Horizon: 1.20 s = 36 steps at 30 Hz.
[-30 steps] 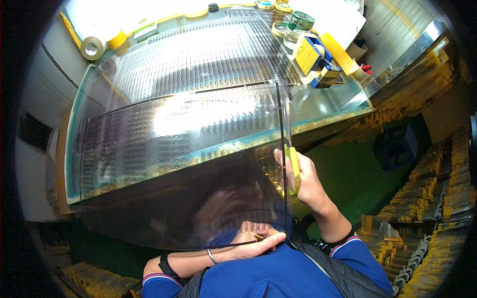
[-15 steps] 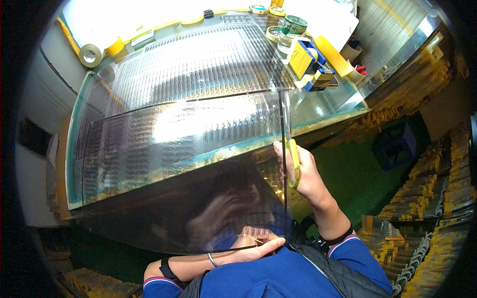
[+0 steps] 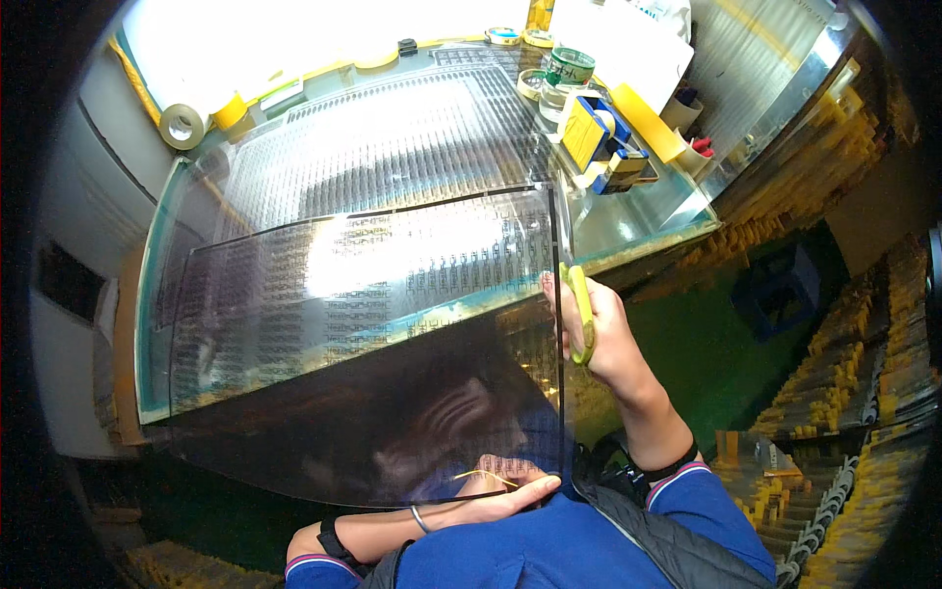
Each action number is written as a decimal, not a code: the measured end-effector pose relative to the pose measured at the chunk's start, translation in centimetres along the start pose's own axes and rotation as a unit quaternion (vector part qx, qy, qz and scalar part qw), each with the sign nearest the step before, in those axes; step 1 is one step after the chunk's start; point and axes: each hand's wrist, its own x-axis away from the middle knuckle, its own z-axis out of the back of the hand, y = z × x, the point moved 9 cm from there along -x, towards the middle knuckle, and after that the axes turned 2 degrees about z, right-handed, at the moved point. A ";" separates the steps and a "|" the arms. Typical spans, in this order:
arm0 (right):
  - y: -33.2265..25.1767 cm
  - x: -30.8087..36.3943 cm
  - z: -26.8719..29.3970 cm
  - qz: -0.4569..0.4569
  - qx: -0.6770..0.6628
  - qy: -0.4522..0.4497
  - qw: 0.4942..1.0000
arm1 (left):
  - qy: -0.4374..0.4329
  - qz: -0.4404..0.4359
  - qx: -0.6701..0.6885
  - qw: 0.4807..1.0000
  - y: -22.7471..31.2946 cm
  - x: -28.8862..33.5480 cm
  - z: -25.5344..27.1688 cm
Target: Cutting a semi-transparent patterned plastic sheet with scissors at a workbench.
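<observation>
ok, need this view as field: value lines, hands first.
left hand: at the near right corner of the film, fingers seen through it
right hand: holding yellow-green scissors at the film's right edge
film: see-through, printed, dark-edged, overhanging the table's near side
table: glass-topped
far right: blue-and-yellow tape dispenser
far left: tape roll

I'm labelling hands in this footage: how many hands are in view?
2. The left hand grips the lower edge of the transparent sheet; the right hand holds yellow-handled scissors by the sheet's right edge. No other hand shows.
</observation>
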 end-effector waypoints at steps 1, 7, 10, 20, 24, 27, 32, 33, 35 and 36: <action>-0.2 0.1 0.0 0.002 -0.001 0.000 1.000 | 0.009 0.000 -0.019 1.000 -0.1 -0.2 0.3; -1.5 0.6 -0.3 0.069 -0.076 -0.003 0.995 | 0.127 -0.110 0.000 0.986 -1.0 2.5 6.4; 1.2 1.8 -2.4 0.016 -0.099 -0.047 0.994 | 0.391 -0.272 0.165 0.864 -1.8 10.4 14.3; 7.5 7.9 -10.4 -0.136 -0.217 -0.169 0.952 | 0.347 -0.319 0.251 0.845 3.9 5.6 13.6; 7.1 9.0 -10.5 -0.141 -0.232 -0.176 0.946 | 0.254 -0.265 0.335 0.868 6.6 0.1 11.3; 7.3 8.9 -10.2 -0.150 -0.254 -0.173 0.940 | 0.254 -0.269 0.324 0.871 7.4 -1.2 11.5; 5.5 6.6 -9.7 -0.002 -0.237 -0.143 0.961 | 0.296 -0.189 0.212 0.912 8.4 0.0 9.9; 5.1 6.6 -9.7 -0.003 -0.238 -0.143 0.961 | 0.298 -0.201 0.214 0.908 8.5 0.2 9.7; 3.4 6.7 -9.3 0.025 -0.156 -0.116 0.981 | 0.304 -0.232 0.213 0.899 8.5 0.2 9.9; 3.2 6.7 -9.4 0.024 -0.156 -0.114 0.981 | 0.310 -0.263 0.212 0.889 8.7 0.5 10.1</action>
